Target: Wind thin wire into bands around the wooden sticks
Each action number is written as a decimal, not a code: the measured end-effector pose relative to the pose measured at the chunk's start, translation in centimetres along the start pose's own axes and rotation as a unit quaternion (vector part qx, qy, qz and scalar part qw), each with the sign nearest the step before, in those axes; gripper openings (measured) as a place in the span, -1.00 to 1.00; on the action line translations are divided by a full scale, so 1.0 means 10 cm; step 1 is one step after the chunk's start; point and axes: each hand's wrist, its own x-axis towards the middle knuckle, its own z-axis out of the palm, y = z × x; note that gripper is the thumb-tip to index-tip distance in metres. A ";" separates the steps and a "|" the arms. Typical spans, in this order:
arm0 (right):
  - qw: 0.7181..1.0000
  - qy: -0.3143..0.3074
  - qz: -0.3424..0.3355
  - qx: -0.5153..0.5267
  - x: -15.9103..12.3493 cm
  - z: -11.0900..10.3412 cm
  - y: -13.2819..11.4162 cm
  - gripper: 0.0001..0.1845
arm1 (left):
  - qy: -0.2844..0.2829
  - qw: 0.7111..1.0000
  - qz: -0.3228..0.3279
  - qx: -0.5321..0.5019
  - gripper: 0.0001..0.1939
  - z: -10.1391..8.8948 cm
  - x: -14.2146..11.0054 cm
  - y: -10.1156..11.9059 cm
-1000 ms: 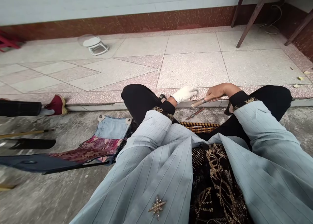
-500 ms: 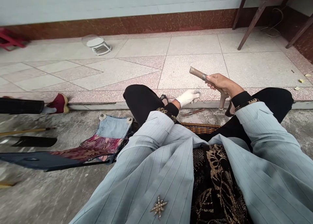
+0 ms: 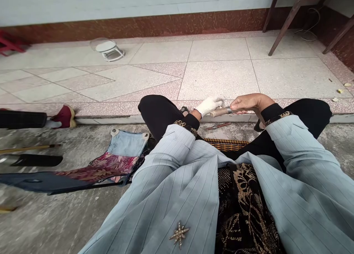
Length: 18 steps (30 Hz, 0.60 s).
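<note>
My right hand (image 3: 245,103), bare, is closed around a brown wooden stick (image 3: 219,112) with a grey band wrapped round it. The stick lies nearly level, its free end pointing left. My left hand (image 3: 210,106), in a white knitted glove, is curled shut right beside that end. What its fingers hold is hidden, and I cannot tell whether the glove touches the stick. Below the hands, a thin reddish-brown rod (image 3: 218,126) lies on the concrete. Between my legs shows the edge of a yellow-and-black woven piece (image 3: 226,144).
A low cloth-seated folding chair (image 3: 110,161) stands at my left. Beyond it is another person's red shoe (image 3: 65,116). The raised tiled step (image 3: 218,76) runs ahead, bearing a small white stool (image 3: 110,49) and a dark wooden table's leg (image 3: 284,28).
My right hand has lowered the stick and turned it from a raised slant to nearly level, bringing its end to the gloved left hand. The left hand has shifted slightly left and up.
</note>
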 end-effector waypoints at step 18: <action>0.915 0.304 0.231 -0.132 0.14 -0.07 0.08 -0.51 | -0.096 0.994 0.048 -0.021 -0.83 0.12 -0.14 0.08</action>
